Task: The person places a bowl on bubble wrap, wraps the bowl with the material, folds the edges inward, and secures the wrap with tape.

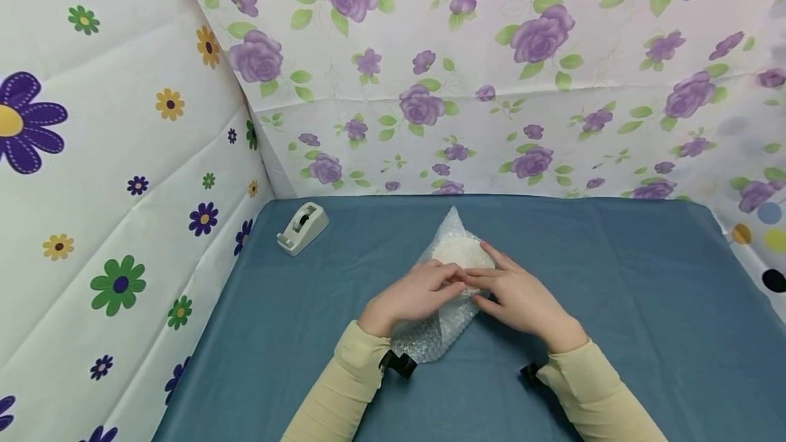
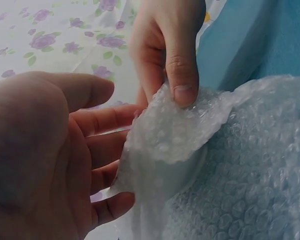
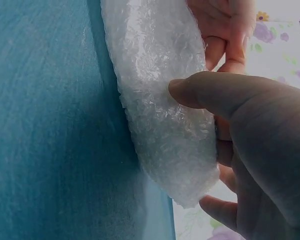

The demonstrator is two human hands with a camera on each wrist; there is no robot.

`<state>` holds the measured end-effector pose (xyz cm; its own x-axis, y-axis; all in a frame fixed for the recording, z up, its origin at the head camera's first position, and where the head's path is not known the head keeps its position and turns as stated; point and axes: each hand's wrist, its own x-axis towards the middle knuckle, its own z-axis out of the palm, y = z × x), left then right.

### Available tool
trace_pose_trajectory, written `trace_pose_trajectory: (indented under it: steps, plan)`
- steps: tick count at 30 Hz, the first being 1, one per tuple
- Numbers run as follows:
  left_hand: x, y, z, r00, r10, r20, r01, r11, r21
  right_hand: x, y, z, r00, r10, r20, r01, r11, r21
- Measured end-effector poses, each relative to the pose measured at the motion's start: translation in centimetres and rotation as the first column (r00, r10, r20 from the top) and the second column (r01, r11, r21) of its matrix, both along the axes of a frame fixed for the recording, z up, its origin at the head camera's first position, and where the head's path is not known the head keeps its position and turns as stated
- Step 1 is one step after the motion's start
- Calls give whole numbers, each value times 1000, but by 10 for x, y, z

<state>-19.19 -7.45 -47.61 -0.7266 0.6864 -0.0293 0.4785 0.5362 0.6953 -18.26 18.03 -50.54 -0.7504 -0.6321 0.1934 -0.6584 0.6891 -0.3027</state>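
A sheet of clear bubble wrap (image 1: 442, 333) lies slantwise on the table, folded around a pale round thing (image 1: 457, 249) whose kind the wrap hides. In the left wrist view a curved rim shows through the layers. My right hand (image 1: 525, 299) pinches the folded wrap from the right, thumb (image 3: 190, 90) on top and fingers partly hidden behind it. From the other side my left hand (image 1: 414, 295) reaches in. Its loosely stretched fingers (image 2: 105, 150) touch the wrap's edge, while its thumb (image 2: 90, 90) stands apart from it. Both hands meet near the middle of the bundle.
A white tape dispenser (image 1: 303, 227) stands at the back left of the blue-covered table (image 1: 614, 278). Flowered cloth (image 1: 399, 74) hangs behind the table, and another flowered sheet (image 1: 123, 210) rises along the left. A black wrist camera (image 1: 399, 363) sits at the left cuff.
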Motion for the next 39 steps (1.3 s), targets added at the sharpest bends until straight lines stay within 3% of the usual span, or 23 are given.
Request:
trace_pose_trajectory:
  steps: [5, 9, 13, 16, 18, 21, 29, 35, 39]
  plan:
    - [-1, -9, 3, 1000, 10, 6, -10, 998, 57, 0, -2, 0, 1000, -13, -7, 13, 1000, 11]
    - [1, -21, 6, 996, 86, -33, -83, 992, 90, 1, -4, 1, 1000, -25, -12, 25, 1000, 13]
    - [7, -39, 6, 973, 216, -74, -210, 974, 85, 2, -5, 2, 999, -33, -8, 34, 999, 9]
    - [14, -55, 4, 950, 311, -32, -311, 950, 30, 3, -6, 2, 999, -41, -4, 41, 999, 12]
    - [22, -66, 1, 939, 344, 24, -344, 939, -15, 3, -6, 2, 999, -45, -2, 45, 999, 14]
    - [34, -80, -5, 931, 355, 87, -351, 934, -62, 3, -6, 2, 999, -47, 3, 47, 999, 15]
    - [64, -97, -16, 905, 400, 143, -388, 916, -101, 3, -8, 2, 999, -47, 5, 47, 999, 22]
    - [73, -106, -22, 900, 405, 162, -399, 914, -69, 6, -9, 2, 999, -47, 19, 46, 999, 22]
    - [76, -115, -26, 881, 390, 266, -404, 915, -6, 6, -9, 2, 999, -44, 15, 43, 999, 16]
